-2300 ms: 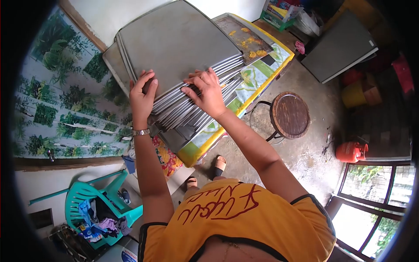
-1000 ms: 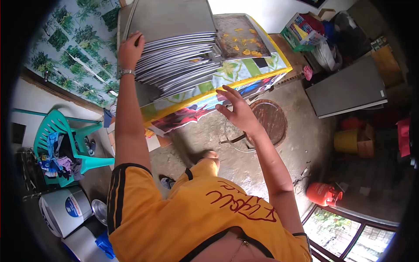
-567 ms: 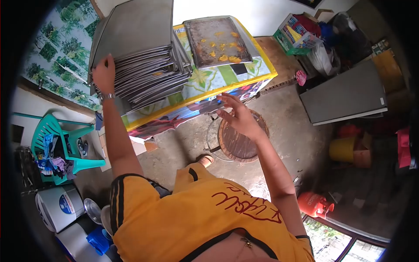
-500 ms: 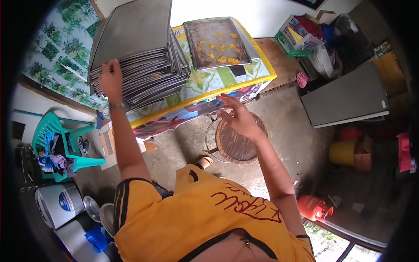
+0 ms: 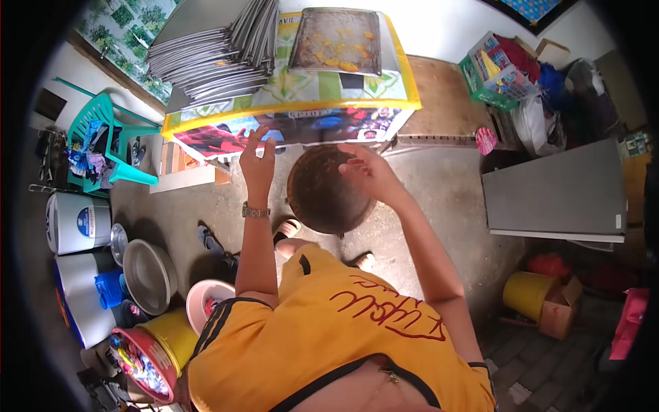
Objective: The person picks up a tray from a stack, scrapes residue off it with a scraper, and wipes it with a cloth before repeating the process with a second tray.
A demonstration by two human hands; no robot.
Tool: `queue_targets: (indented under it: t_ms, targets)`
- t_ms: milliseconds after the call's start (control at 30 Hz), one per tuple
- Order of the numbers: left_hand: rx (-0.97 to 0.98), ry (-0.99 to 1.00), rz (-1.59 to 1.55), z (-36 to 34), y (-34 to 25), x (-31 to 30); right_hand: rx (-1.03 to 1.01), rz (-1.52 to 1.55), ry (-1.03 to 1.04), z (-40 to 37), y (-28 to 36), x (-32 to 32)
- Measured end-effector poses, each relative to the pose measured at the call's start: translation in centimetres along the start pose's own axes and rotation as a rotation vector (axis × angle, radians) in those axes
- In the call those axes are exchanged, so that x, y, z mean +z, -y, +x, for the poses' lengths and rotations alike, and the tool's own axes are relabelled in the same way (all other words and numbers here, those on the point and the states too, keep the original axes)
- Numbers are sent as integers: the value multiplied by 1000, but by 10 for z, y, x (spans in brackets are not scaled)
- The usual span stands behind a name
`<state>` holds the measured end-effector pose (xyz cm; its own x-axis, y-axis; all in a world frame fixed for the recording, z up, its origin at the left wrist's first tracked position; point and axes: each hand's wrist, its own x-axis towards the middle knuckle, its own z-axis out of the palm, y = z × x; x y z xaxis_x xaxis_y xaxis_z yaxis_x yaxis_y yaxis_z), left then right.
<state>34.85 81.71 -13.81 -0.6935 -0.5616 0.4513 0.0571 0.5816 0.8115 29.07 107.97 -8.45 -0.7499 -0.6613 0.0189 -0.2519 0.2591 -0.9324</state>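
Note:
My left hand [image 5: 259, 163] is in front of the table, with fingers apart and nothing in them; a metal watch [image 5: 256, 211] is on that wrist. Over the round wooden stool [image 5: 319, 196], my right hand [image 5: 373, 173] hangs empty, fingers loosely bent and apart. Behind the left hand, a tall stack of thin metal trays [image 5: 199, 65] leans unevenly on the table [image 5: 292, 110]. Beside the stack lies a worn, dark baking tray [image 5: 368, 60] with yellow bits scattered on it. Neither hand touches the trays.
At the left stand a green plastic chair [image 5: 134, 130] with clothes, a grey basin [image 5: 147, 278] and a red tub [image 5: 165, 384]. To the right are a grey panel-like cabinet [image 5: 556, 189], a green-and-white crate [image 5: 480, 75], a yellow bucket [image 5: 525, 295] and a cardboard box [image 5: 557, 312].
My left hand has come away from the tray stack, moving right and down toward my body. My view has shifted back, so the table sits higher. My right hand stays empty.

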Motion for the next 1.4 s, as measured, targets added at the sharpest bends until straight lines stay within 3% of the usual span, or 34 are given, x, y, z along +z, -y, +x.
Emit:
queue_targets:
  t_ms: [133,233,300,367,467,567,900,1000,1233,1400]
  targets:
    - [-56,51,-12,-38,-43,28,-16,35,-46,-44,-1,-51]
    - [-238,117,-175,-49,-69,53,-40,72,-87,-57,-12,-83]
    - [-231,155,-248,-51,-82,70,-17,69,-100,-62,-22,-100]
    - [-229,175,-388,-56,-91,86,-17,123,-75,-61,-34,-110]
    - [-390,224,-451,-65,-102,105,5,167,-43,-47,-75,-117]
    - [-442,210,-398,-65,-94,128,47,173,23,-30,-93,-134]
    - [-774,-58,-409,31,8,263,159,42,148,110,-158,-255]
    - [-845,-142,-475,80,13,300,125,83,171,160,-169,-287]
    - [-945,-268,-377,157,38,357,328,319,217,260,-190,-336]
    - [-931,-295,-353,159,36,371,378,376,195,341,-240,-373]
